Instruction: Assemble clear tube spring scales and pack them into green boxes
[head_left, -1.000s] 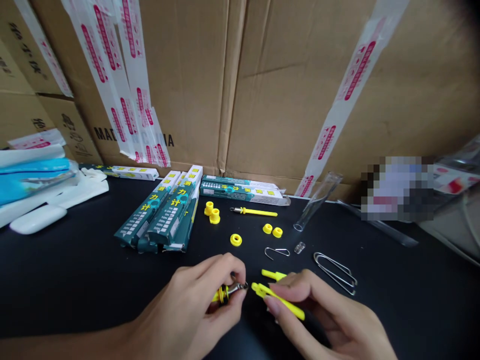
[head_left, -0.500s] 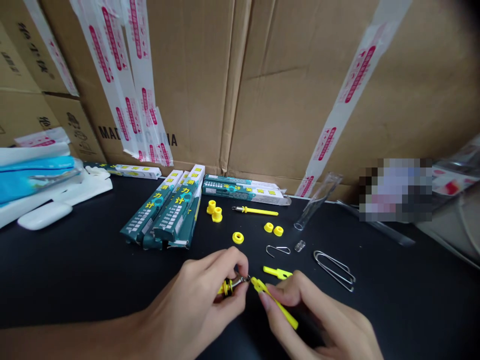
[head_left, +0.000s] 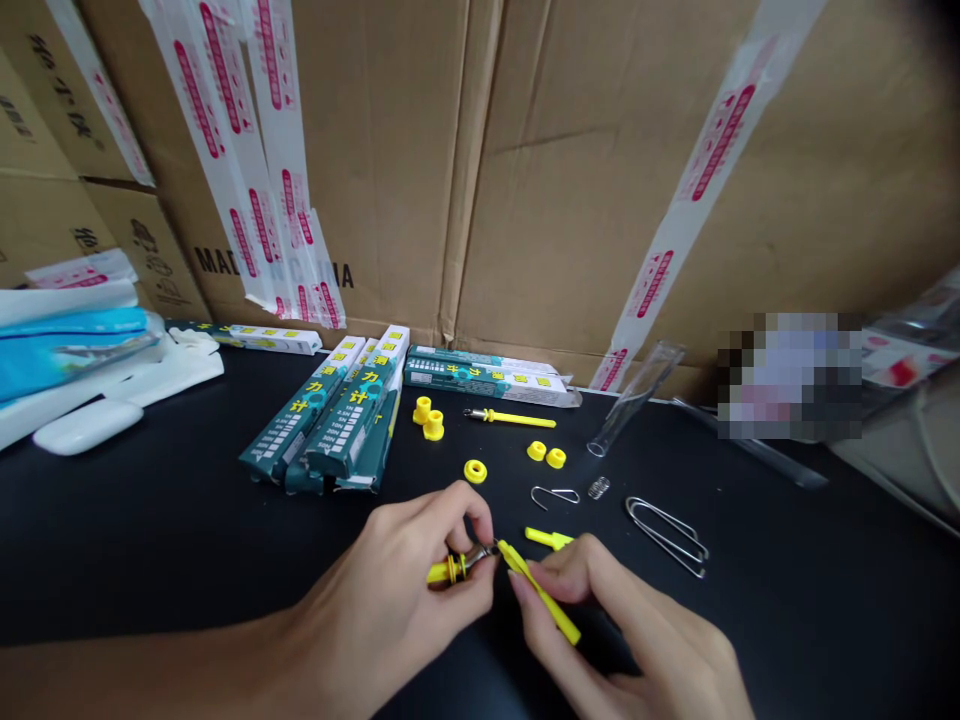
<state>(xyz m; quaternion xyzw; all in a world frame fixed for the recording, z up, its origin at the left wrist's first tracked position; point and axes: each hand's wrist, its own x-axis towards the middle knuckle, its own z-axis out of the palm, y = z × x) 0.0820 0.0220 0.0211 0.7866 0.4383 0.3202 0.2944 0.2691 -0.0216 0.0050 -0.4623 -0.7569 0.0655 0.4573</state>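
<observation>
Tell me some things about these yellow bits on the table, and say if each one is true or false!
1. The left hand pinches a hook piece with a yellow end. True.
2. The right hand holds a red stick. False: it holds a yellow rod.
3. No hand touches the clear tube. True.
4. The spring is inside the tube. False: it lies on the black table, next to a wire clip.
</observation>
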